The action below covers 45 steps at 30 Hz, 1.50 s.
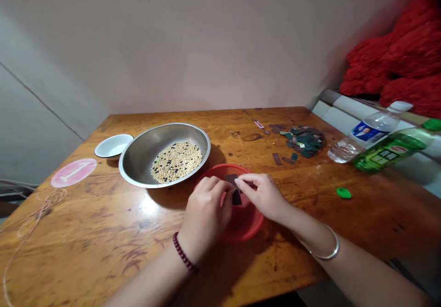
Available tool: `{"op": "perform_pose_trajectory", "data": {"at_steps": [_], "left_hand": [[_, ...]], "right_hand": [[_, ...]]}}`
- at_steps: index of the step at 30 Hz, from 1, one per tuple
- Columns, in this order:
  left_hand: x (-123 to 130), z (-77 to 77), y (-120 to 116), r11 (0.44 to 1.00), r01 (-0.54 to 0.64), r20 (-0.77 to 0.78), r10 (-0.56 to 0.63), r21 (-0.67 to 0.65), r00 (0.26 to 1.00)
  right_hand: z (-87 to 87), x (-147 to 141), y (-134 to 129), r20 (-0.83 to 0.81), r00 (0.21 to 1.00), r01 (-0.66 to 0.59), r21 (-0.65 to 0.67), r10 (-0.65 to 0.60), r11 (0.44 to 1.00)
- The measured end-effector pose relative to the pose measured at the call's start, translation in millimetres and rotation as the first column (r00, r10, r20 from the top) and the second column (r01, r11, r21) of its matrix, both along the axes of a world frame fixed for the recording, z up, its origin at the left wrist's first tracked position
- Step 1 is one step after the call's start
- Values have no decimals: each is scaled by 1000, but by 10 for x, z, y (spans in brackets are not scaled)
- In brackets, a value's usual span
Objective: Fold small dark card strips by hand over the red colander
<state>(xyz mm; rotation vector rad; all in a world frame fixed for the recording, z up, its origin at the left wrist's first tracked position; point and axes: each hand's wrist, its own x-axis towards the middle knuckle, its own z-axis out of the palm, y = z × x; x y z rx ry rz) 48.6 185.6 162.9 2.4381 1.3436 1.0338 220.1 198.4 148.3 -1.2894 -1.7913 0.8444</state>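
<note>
Where left hand (207, 208) meets right hand (268, 196): both pinch a dark strip (237, 198).
Red basket (245, 226), four o'clock from bowl (140, 159): slack fingers might drop the strip.

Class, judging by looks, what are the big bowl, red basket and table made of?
Big bowl: probably steel, satin grey with a shiny rim. Red basket: likely plastic, smooth-rimmed with fine mesh. Table: seemingly varnished wood, showing grain and bright glare.

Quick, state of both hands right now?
Left hand: closed, fingertips pinching a dark strip over the red basket.
Right hand: closed, fingertips also pinching dark strip; whether same piece, can't tell.
</note>
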Motion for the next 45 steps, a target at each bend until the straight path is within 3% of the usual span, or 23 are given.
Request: {"op": "perform_pose_trajectory", "data": {"at_steps": [17, 24, 30, 35, 45], "left_hand": [[-32, 27, 64, 998, 5, 41, -2, -56, 999], [-119, 145, 115, 996, -62, 214, 74, -61, 974], [-24, 17, 61, 998, 42, 68, -39, -42, 997], [-14, -2, 71, 1000, -27, 39, 28, -9, 999], [-20, 4, 62, 999, -3, 13, 3, -37, 1000]], "right_hand": [[-29, 1, 34, -37, 999, 32, 13, -31, 999], [-5, 4, 47, -130, 990, 48, -30, -51, 998], [12, 3, 49, -103, 993, 49, -34, -53, 998], [-17, -9, 40, -86, 995, 45, -30, -48, 999], [-25, -26, 19, -60, 997, 47, -5, -47, 999]]}}
